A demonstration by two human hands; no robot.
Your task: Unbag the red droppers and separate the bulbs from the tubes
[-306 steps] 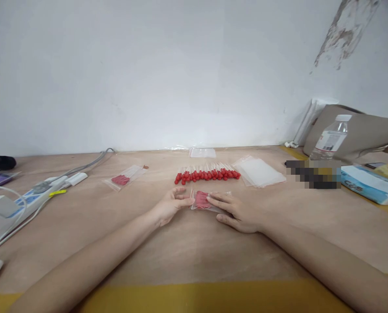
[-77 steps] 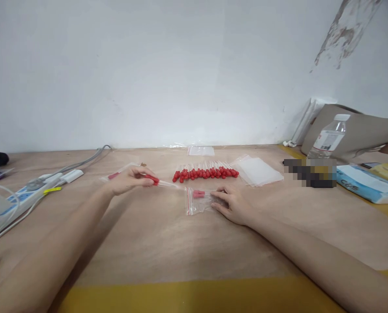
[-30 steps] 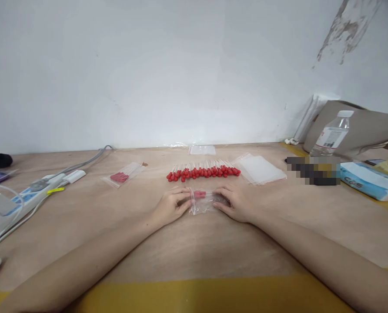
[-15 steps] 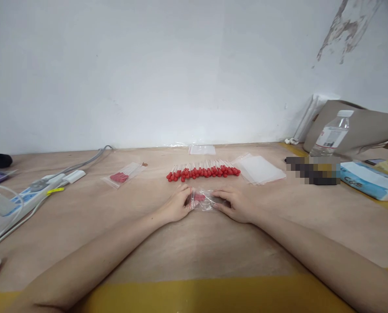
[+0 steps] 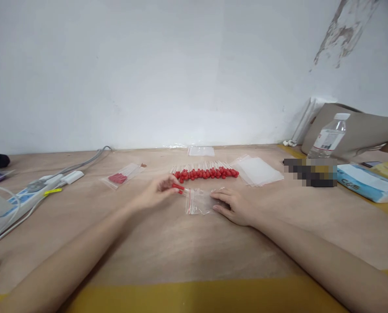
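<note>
My left hand (image 5: 163,190) is closed in a pinch on a few red-tipped sticks (image 5: 178,188), at the left end of a clear zip bag (image 5: 199,202). Their pale stems point right, toward the bag's mouth with its red line; whether the ends are inside is unclear. My right hand (image 5: 231,205) holds the bag's right end against the table, thumb and fingers on the plastic. Just behind the bag, a row of many more red-tipped sticks (image 5: 210,173) lies with the red heads facing me.
To the left lies a filled bag of red-tipped sticks (image 5: 118,177), with a power strip (image 5: 31,195) and cables beyond it. A stack of clear bags (image 5: 258,170) is right of the row. Farther right are a water bottle (image 5: 329,137) and a blue-white packet (image 5: 368,181).
My left hand has moved left, off the bag's edge, and now pinches red-tipped sticks outside the mouth. Red showed inside the bag before. My right hand stays at the bag's right end.
</note>
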